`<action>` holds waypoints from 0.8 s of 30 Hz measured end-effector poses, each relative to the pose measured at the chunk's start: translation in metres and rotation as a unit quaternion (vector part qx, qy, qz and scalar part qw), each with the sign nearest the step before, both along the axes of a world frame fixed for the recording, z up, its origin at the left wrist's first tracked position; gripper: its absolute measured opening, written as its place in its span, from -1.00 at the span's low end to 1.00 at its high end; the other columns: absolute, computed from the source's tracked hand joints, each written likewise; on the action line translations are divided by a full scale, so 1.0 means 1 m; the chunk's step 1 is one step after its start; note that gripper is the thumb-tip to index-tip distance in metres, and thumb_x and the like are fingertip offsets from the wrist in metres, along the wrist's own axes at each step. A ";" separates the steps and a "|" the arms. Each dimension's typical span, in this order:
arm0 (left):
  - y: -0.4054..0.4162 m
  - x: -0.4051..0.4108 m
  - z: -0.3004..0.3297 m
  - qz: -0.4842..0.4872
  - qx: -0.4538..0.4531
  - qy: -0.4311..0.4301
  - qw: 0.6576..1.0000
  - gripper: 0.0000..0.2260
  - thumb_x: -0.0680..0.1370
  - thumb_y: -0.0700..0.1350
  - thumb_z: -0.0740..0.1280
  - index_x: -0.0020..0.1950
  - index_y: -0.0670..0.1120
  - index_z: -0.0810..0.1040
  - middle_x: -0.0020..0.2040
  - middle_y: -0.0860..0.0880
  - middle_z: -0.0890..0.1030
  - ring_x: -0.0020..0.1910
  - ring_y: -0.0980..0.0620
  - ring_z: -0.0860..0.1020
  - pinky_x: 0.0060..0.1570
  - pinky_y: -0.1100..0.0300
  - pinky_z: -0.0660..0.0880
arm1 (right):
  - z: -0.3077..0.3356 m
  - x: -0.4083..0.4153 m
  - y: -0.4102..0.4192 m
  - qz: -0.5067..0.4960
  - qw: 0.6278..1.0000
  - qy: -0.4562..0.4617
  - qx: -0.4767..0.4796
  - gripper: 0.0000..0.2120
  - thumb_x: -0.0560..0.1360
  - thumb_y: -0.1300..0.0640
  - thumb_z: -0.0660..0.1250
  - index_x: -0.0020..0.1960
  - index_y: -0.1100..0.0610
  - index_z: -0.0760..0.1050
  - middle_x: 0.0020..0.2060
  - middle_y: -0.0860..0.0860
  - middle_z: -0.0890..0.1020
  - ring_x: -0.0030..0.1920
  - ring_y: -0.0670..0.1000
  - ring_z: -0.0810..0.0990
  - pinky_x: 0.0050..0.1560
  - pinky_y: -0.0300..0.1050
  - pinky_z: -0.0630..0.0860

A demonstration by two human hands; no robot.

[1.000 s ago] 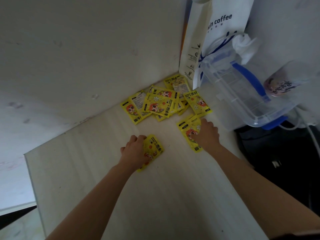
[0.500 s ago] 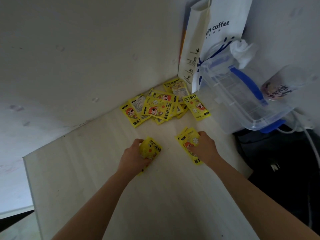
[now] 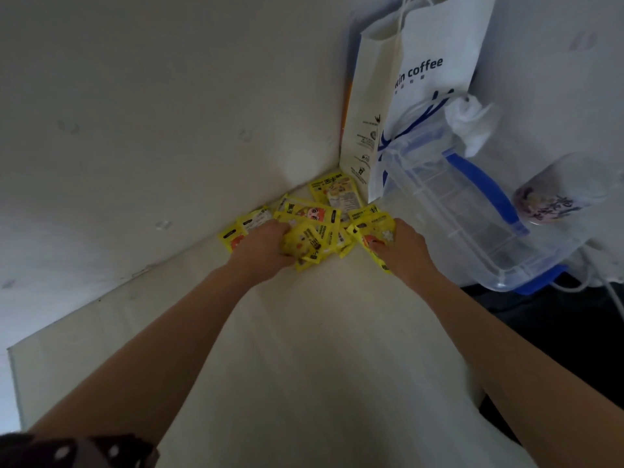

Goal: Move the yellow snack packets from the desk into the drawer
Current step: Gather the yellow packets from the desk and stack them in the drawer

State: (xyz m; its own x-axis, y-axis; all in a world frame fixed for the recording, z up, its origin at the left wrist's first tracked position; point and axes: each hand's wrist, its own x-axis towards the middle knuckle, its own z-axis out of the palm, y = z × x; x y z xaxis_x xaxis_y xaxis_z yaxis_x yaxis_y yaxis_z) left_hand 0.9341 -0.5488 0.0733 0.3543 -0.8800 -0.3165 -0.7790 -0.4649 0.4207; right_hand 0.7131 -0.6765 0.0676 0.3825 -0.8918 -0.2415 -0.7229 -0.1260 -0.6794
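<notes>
Several yellow snack packets [image 3: 332,194] lie heaped in the far corner of the pale desk [image 3: 320,366], against the wall. My left hand [image 3: 261,246] is closed on a crumpled yellow packet [image 3: 309,243] at the left side of the heap. My right hand [image 3: 401,246] grips another yellow packet [image 3: 374,229] at the heap's right side. Both hands rest against the pile. No drawer is in view.
A white paper coffee bag [image 3: 425,76] stands in the corner just behind the packets. A clear plastic box with blue handles [image 3: 466,204] leans at the right, next to my right hand. A printed cup [image 3: 553,194] sits beyond it. The desk's right edge drops to a dark area.
Both hands have moved forward from the middle of the desk to the heap in the corner, carrying the packets that they held.
</notes>
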 end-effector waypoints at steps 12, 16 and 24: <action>-0.016 0.004 -0.022 -0.094 0.009 -0.082 0.992 -0.39 0.44 0.05 0.46 0.42 -0.08 0.35 0.48 -0.05 0.34 0.47 -0.08 0.27 0.42 -0.04 0.25 | -0.013 0.009 0.001 0.078 0.993 0.093 0.012 -0.65 0.54 -0.05 0.27 0.12 0.21 0.33 -0.04 0.23 0.59 -0.09 0.25 0.59 -0.15 0.05 0.54; 0.002 -0.006 -0.024 -0.122 -0.018 -0.147 0.981 -0.45 0.41 0.03 0.48 0.35 -0.06 0.42 0.37 -0.06 0.42 0.40 -0.11 0.34 0.43 -0.04 0.16 | -0.013 0.003 0.010 0.077 0.993 0.090 0.015 -0.68 0.51 -0.07 0.31 0.02 0.17 0.35 -0.16 0.16 0.58 -0.23 0.16 0.60 -0.25 0.09 0.59; 0.034 -0.019 -0.025 -0.043 -0.042 -0.093 0.994 -0.51 0.44 0.05 0.44 0.32 -0.04 0.43 0.21 -0.06 0.51 0.16 -0.13 0.52 0.11 0.02 0.43 | -0.030 -0.007 0.013 0.111 0.979 0.168 -0.008 -0.55 0.45 -0.13 0.36 0.12 0.21 0.44 0.28 0.17 0.38 0.26 0.23 0.31 0.09 -0.04 0.29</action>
State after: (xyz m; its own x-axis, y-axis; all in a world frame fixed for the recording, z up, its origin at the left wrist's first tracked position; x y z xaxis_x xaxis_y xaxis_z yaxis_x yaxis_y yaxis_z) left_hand 0.9150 -0.5150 0.0481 0.3230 -0.9298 -0.1766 -0.8821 -0.3634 0.2999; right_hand 0.7056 -0.6637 0.0380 0.4678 -0.8007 -0.3742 -0.8594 -0.3133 -0.4041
